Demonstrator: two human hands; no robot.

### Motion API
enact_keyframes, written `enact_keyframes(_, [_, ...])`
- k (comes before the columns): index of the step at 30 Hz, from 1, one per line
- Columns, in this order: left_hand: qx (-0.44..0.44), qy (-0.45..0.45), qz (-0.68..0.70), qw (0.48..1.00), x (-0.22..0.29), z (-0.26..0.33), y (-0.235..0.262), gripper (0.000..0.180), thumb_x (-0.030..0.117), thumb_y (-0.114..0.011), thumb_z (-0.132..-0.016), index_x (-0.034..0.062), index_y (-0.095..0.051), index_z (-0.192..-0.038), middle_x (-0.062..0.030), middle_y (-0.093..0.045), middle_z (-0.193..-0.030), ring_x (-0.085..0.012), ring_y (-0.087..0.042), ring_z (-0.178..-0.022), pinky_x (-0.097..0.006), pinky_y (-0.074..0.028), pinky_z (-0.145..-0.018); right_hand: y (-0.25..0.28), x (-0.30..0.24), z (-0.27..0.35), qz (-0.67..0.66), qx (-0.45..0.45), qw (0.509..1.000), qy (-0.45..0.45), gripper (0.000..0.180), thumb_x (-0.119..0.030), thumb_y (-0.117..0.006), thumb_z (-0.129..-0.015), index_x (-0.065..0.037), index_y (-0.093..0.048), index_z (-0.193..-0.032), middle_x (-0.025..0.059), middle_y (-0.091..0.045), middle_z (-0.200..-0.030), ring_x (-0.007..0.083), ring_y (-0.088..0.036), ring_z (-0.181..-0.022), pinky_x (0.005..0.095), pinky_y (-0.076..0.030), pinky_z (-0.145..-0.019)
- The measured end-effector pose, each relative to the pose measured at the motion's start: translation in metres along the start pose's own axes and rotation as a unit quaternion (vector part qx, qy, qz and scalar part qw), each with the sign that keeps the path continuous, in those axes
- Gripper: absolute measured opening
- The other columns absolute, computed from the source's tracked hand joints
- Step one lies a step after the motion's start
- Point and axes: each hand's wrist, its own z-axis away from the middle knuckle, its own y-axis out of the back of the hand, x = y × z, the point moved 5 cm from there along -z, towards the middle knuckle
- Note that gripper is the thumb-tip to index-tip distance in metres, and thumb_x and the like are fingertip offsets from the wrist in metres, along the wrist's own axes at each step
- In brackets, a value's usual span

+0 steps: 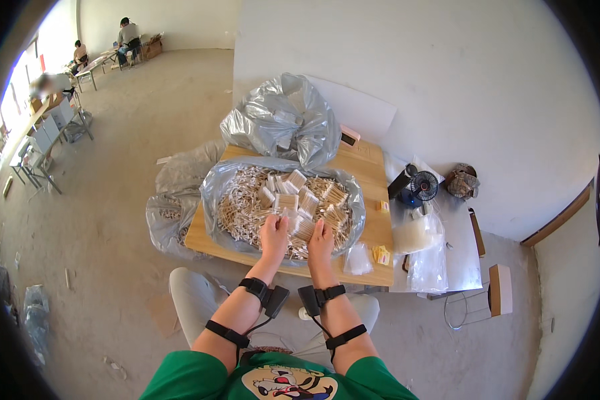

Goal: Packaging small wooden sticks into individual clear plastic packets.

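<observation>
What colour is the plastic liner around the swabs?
The plastic liner is silvery grey, best seen in the head view.

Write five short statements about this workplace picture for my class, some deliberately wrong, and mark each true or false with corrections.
1. The left hand and the right hand are both at the cotton swabs. True.
2. The black fan stands left of the swabs. False: the fan is to their right.
3. A big grey bag sits beyond the swabs. True.
4. The person's sleeves are red. False: the sleeves are green.
5. Clear plastic lies to the right of the right hand. True.
</observation>
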Motion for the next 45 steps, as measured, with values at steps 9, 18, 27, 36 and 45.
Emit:
enact_keyframes(9, [-0.064,0.028,-0.04,0.997,-0.024,-0.018,0.004,0.037,0.028,-0.064,-0.082,-0.0028,-0.052,-0.067,-0.0167,-0.052,-0.057,-0.0293,-0.048,-0.052,-0.037,-0.039,-0.052,0.008,0.004,-0.006,0.078,-0.043,0.995,0.041,0.035,-0.028,-0.049,-0.093,0.002,-0.053,-0.075,0.0198,-0.052,-0.066,0.0339,-0.05,-0.06,0.041,-0.039,-0.057])
enact_keyframes(18, [-0.004,0.046,-0.051,0.998,-0.05,-0.038,0.012,0.035,0.028,-0.061,-0.085,-0.0022,-0.054,-0.069,-0.0162,-0.054,-0.059,-0.0315,-0.051,-0.055,-0.039,-0.04,-0.055,0.025,0.049,-0.04,0.181,0.027,0.983,-0.004,0.035,-0.029,-0.048,-0.093,0.002,-0.054,-0.08,0.0183,-0.055,-0.064,0.0318,-0.056,-0.065,0.0404,-0.045,-0.063])
enact_keyframes(27, [-0.045,0.021,-0.081,0.995,-0.023,-0.04,0.007,0.033,0.029,-0.058,-0.087,-0.0014,-0.054,-0.074,-0.0135,-0.054,-0.063,-0.0266,-0.052,-0.059,-0.036,-0.041,-0.057,0.008,-0.017,-0.023,0.353,0.097,0.863,0.35,0.033,-0.032,-0.047,-0.093,-0.002,-0.047,-0.107,0.0134,-0.058,-0.085,0.0322,-0.058,-0.065,0.0394,-0.049,-0.06])
enact_keyframes(36, [-0.122,-0.129,-0.19,0.965,0.018,-0.029,-0.01,0.028,0.027,-0.059,-0.086,0.001,-0.056,-0.076,-0.0195,-0.055,-0.064,-0.0372,-0.054,-0.059,-0.04,-0.041,-0.053,-0.016,0.042,0.01,-0.393,-0.221,0.848,-0.277,0.009,-0.01,-0.051,-0.09,-0.007,-0.051,-0.099,0.006,-0.062,-0.081,0.0159,-0.062,-0.071,0.0241,-0.048,-0.055])
enact_keyframes(45, [-0.05,-0.023,-0.073,0.996,-0.046,-0.041,0.017,0.025,0.024,-0.054,-0.09,0.0014,-0.058,-0.081,-0.0065,-0.052,-0.062,-0.016,-0.048,-0.055,-0.032,-0.037,-0.05,0.061,0.043,-0.016,-0.202,-0.088,0.97,-0.104,0.014,0.003,-0.055,-0.078,-0.007,-0.064,-0.081,-0.0014,-0.058,-0.07,0.0049,-0.049,-0.06,0.0196,-0.04,-0.055])
